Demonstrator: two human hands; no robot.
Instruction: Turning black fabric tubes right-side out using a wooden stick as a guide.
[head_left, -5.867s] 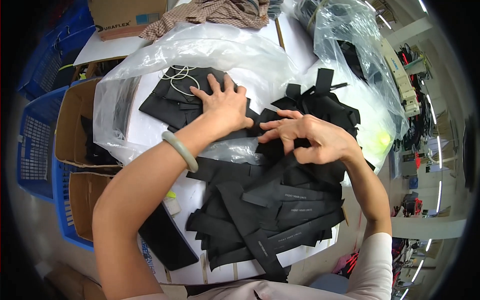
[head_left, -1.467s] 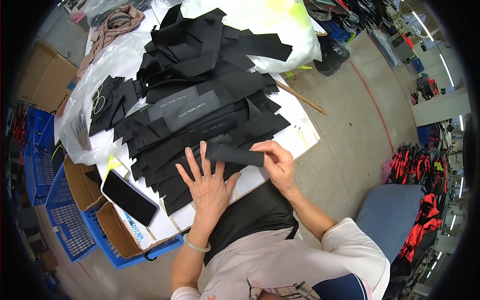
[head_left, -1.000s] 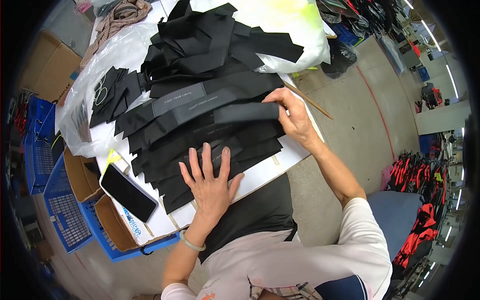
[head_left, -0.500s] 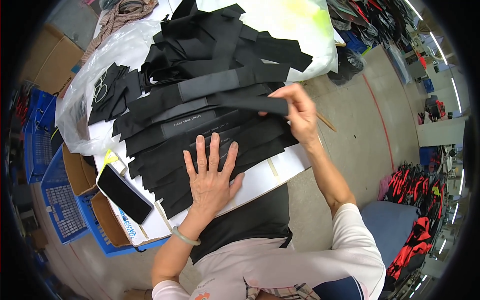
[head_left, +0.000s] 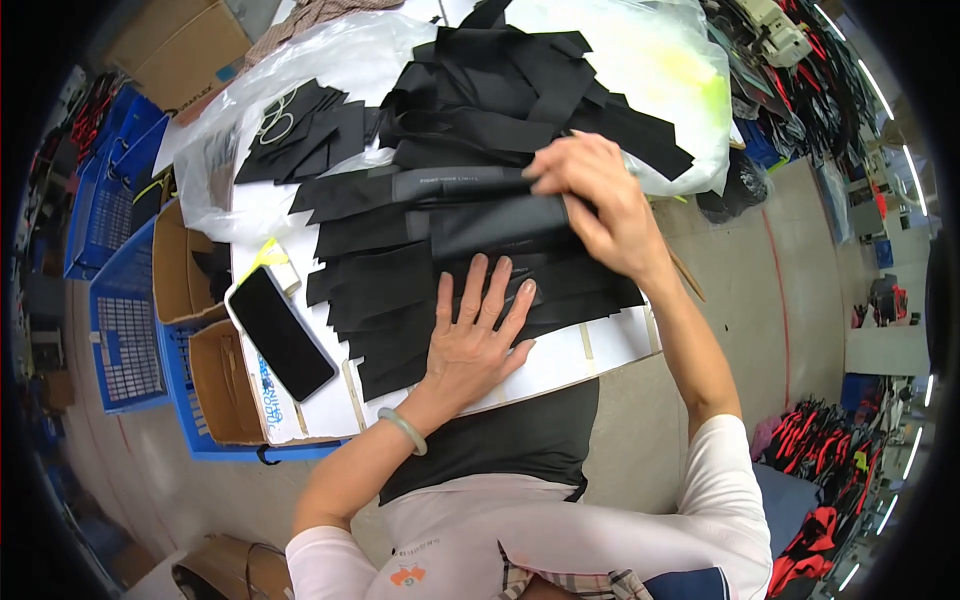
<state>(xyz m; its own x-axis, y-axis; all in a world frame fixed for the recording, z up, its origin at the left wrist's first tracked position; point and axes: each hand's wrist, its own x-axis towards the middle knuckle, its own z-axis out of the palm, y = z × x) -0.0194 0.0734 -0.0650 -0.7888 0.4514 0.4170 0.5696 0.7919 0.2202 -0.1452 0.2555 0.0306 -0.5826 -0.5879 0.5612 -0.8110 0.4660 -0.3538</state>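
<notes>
A row of overlapping black fabric strips [head_left: 400,290] lies across the white table [head_left: 560,360]. My left hand [head_left: 475,335] rests flat with fingers spread on the near end of the row. My right hand [head_left: 600,205] holds one end of a long black strip [head_left: 460,183] and lays it across the far part of the row. A loose heap of more black strips [head_left: 500,90] sits behind, partly on a clear plastic bag [head_left: 640,70].
A black phone [head_left: 281,333] lies at the table's left corner beside a small yellow-and-white item [head_left: 272,262]. Open cardboard boxes [head_left: 215,380] and blue crates [head_left: 120,330] stand left of the table. Another plastic bag [head_left: 300,120] holds black pieces and rings.
My right hand carried the long black strip from near my body up and away to the far side of the row. My left hand stayed pressed flat on the strips.
</notes>
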